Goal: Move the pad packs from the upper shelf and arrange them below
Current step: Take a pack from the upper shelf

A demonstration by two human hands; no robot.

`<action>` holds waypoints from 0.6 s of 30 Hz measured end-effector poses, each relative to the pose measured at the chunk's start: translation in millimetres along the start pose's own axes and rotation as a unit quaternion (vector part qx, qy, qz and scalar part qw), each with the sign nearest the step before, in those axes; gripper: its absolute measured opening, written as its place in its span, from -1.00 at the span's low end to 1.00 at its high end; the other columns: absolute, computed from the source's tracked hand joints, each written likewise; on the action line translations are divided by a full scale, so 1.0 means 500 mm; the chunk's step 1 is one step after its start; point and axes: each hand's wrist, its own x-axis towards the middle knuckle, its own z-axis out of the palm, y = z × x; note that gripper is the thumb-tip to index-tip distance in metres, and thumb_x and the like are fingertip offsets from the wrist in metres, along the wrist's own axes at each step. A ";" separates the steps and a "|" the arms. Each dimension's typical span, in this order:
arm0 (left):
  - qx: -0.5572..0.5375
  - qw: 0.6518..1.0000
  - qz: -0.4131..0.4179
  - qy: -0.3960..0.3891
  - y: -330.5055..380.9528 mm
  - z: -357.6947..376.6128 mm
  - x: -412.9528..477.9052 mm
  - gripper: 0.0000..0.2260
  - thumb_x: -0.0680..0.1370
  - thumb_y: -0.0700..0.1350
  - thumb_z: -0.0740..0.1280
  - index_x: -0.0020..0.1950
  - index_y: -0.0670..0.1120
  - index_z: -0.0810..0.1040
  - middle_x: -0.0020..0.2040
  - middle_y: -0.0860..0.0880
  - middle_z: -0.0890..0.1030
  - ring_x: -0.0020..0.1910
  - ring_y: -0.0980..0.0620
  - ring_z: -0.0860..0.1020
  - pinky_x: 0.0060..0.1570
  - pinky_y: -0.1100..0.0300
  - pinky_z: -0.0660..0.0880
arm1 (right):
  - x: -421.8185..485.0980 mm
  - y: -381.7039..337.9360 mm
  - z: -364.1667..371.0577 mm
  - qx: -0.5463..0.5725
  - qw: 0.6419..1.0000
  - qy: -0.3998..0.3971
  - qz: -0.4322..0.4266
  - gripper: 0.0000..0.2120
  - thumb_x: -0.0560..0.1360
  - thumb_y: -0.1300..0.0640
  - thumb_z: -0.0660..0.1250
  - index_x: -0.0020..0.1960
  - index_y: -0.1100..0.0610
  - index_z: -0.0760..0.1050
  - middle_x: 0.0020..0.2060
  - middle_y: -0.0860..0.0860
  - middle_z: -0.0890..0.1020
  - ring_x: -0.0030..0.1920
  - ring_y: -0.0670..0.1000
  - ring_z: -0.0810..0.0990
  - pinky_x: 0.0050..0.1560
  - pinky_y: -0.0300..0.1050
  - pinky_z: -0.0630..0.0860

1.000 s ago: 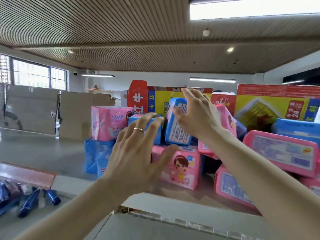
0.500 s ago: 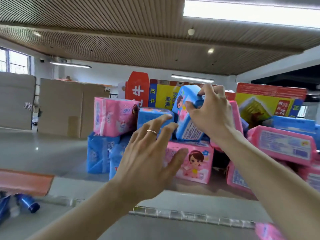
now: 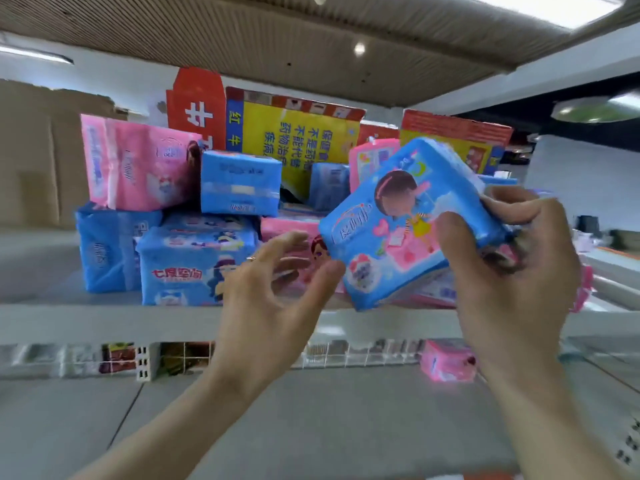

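Observation:
My right hand (image 3: 516,282) grips a blue pad pack (image 3: 391,223) with a cartoon girl on it, tilted and lifted off the upper shelf (image 3: 104,320). My left hand (image 3: 266,292) hovers just left of the pack with fingers spread and loosely bent; its thumb is close to the pack's lower corner and it holds nothing. Several pink and blue pad packs stay piled on the upper shelf, among them a large pink pack (image 3: 138,164) and a blue pack (image 3: 194,265) at the front. One pink pack (image 3: 448,365) lies on the lower shelf (image 3: 311,427).
Red and yellow cartons (image 3: 294,133) stand behind the pile. Brown cardboard (image 3: 38,157) fills the far left. A white wire divider (image 3: 332,355) runs along the back of the lower shelf, with other goods behind it.
My right hand has pulled the blue pack out of the pile, toward me and down to the right. My left hand has drawn back with it. The view has tilted down, showing the lower shelf.

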 end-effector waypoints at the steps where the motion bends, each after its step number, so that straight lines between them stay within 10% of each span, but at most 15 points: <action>1: -0.036 0.998 -0.044 -0.014 0.006 0.011 -0.012 -0.50 0.37 0.31 0.39 0.19 0.06 0.59 0.02 0.19 0.69 0.04 0.22 0.65 0.09 0.22 0.58 | -0.016 -0.002 -0.012 0.027 1.000 0.006 0.015 -0.74 0.46 0.09 0.46 -0.02 0.15 0.41 0.09 0.10 0.55 0.12 0.10 0.58 -0.01 0.01 0.55; 6: -0.171 0.961 -0.183 -0.115 0.037 0.073 -0.071 -0.59 0.44 0.18 0.40 0.18 -0.02 0.62 0.08 0.04 0.72 0.12 0.00 0.67 0.18 -0.06 0.58 | -0.080 -0.006 -0.073 0.131 0.987 0.004 0.089 -0.79 0.46 0.18 0.46 -0.06 0.10 0.41 0.10 0.07 0.54 0.02 -0.05 0.58 -0.11 -0.31 0.50; 18: -0.222 0.945 -0.233 -0.055 0.112 0.163 -0.214 -0.68 0.36 -0.06 0.56 0.07 -0.06 0.65 0.00 -0.02 0.74 -0.04 0.00 0.71 -0.10 0.12 0.66 | -0.150 0.018 -0.275 0.192 0.953 -0.109 0.208 -0.63 0.40 0.04 0.50 0.10 0.03 0.42 0.25 0.01 0.52 0.19 -0.01 0.62 0.08 -0.04 0.60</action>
